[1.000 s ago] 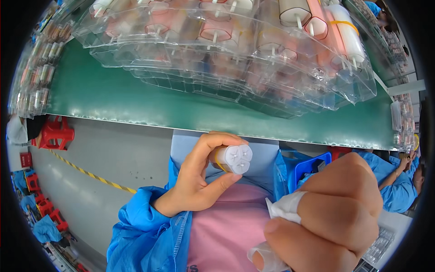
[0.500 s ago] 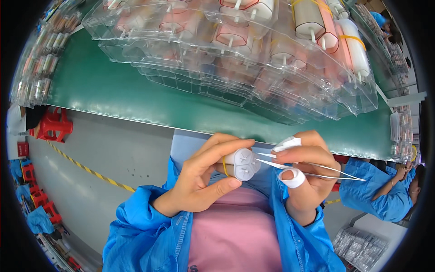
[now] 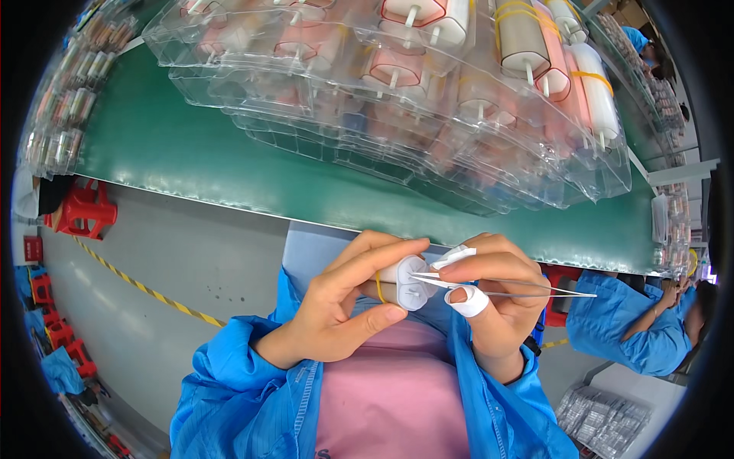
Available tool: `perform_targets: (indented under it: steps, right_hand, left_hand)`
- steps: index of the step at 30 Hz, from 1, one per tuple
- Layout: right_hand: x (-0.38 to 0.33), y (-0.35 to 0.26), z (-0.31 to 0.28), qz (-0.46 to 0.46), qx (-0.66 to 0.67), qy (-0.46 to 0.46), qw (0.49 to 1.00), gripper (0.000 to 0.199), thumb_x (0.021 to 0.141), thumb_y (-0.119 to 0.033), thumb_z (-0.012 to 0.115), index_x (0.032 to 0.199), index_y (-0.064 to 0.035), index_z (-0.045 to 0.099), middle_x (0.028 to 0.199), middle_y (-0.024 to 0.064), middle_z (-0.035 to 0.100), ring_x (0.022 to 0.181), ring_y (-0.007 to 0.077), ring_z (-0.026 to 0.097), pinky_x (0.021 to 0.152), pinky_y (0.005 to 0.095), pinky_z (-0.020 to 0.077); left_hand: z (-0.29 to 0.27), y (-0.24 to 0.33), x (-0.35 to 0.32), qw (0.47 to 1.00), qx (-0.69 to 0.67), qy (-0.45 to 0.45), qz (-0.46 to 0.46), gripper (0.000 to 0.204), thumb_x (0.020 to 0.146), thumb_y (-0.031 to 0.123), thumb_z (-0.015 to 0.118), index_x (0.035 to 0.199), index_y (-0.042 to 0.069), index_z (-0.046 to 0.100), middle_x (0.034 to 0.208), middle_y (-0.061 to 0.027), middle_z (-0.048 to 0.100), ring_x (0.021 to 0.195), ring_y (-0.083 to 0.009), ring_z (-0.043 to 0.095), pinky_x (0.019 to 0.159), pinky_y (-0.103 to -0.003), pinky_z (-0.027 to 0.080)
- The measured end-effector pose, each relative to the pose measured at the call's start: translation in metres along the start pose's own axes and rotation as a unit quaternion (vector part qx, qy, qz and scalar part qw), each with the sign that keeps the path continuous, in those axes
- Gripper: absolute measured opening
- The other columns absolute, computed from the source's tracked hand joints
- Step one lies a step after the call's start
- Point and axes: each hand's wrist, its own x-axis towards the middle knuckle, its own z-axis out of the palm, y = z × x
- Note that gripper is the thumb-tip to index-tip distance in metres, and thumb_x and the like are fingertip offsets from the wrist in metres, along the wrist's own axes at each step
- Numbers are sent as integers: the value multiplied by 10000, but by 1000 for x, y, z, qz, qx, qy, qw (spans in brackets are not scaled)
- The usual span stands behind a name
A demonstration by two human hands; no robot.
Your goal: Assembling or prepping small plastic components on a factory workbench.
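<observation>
white part (image 3: pixel 413 281) half hidden by hands, tweezer tips unseen

This is a factory assembly floor. A long green tabletop (image 3: pixel 229 164) runs across the view, stacked with clear plastic blister trays (image 3: pixel 397 107) that hold rows of identical small white and pink cylindrical parts. Along the tabletop's far left edge lie more rows of small packed parts (image 3: pixel 57 122). Below its near edge the grey floor (image 3: pixel 176 268) carries a yellow-and-black striped safety line (image 3: pixel 130 281), with red plastic stools (image 3: pixel 80 214) beside it. The person wears a blue work smock (image 3: pixel 245 375), and to the right of the tabletop a co-worker (image 3: pixel 634 329) in the same blue smock sits at work.
</observation>
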Motion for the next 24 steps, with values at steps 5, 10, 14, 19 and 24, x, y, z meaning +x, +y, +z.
perform_targets:
  steps: [5, 10, 14, 19, 24]
  right_hand:
    - [-1, 0, 0, 0, -8, -1, 1000, 172, 694, -38, 739, 861, -18, 704, 839, 107, 669, 734, 166, 634, 621, 250, 494]
    - [0, 0, 0, 1, -17, -1, 1000, 154, 714, -27, 721, 864, -9, 695, 833, 116, 667, 726, 166, 636, 615, 245, 493]
    - [1, 2, -1, -18, -21, -6, 1000, 144, 722, -17, 709, 864, -1, 688, 826, 122, 664, 723, 165, 638, 612, 245, 494]
    - [1, 3, 1, -10, -27, 1, 1000, 128, 726, -7, 696, 854, -2, 688, 819, 119, 661, 718, 168, 637, 617, 247, 496]
    - [2, 4, 1, -23, -68, -5, 997, 121, 712, -6, 693, 833, -20, 696, 798, 109, 657, 694, 182, 633, 604, 255, 490]
  left_hand:
    - [0, 0, 0, 1000, -3, -4, 1, 530, 840, 51, 609, 1329, -20, 419, 1171, -109, 425, 1075, -193, 479, 875, -283, 469]
    - [4, 1, -1, 999, -22, 28, -23, 557, 837, 163, 640, 1294, -78, 431, 1192, -142, 461, 1108, -221, 468, 918, -329, 395]
    - [5, 0, -1, 999, -17, 31, -16, 542, 838, 161, 636, 1282, -81, 441, 1193, -145, 462, 1099, -219, 473, 917, -327, 392]
    - [5, 0, 0, 999, 7, 32, -11, 529, 840, 164, 631, 1269, -88, 451, 1188, -150, 466, 1092, -219, 477, 912, -326, 388]
    - [0, -2, 2, 997, 72, 8, 20, 477, 846, 64, 597, 1291, -32, 455, 1152, -127, 447, 1026, -206, 504, 799, -275, 506]
